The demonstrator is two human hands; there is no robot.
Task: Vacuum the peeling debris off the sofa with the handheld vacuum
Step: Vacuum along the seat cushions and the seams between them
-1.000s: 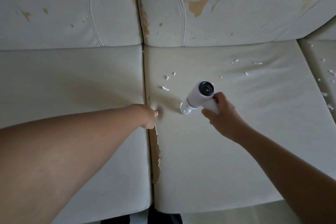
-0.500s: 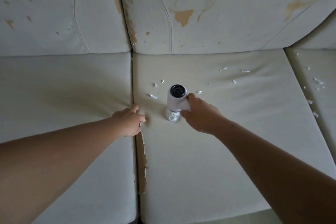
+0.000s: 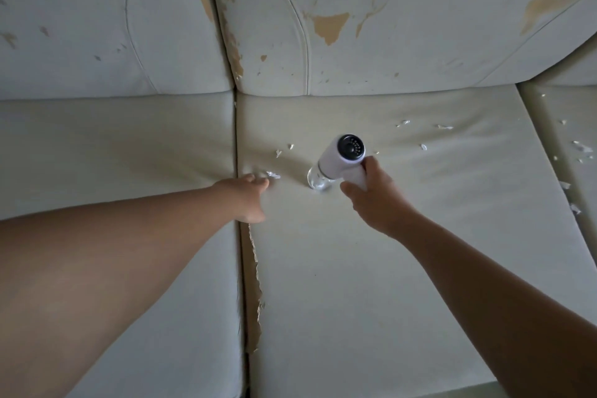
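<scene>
The right hand [image 3: 378, 200] has its grip wrapped round the handle of the white handheld vacuum [image 3: 340, 157], whose clear nozzle touches the sofa [image 3: 355, 284] on the middle seat cushion, near its back edge. The left hand [image 3: 247, 197] presses on the cushion's left seam beside a white flake [image 3: 273, 174]; I cannot tell whether its grip is curled or flat. More flakes [image 3: 444, 127] lie scattered toward the right edge.

The right hand [image 3: 378, 200] grips the handheld vacuum [image 3: 339, 158] (nozzle down) among peeling flakes [image 3: 444, 127].

Bare left hand [image 3: 248, 198], bare right hand [image 3: 378, 203].
</scene>
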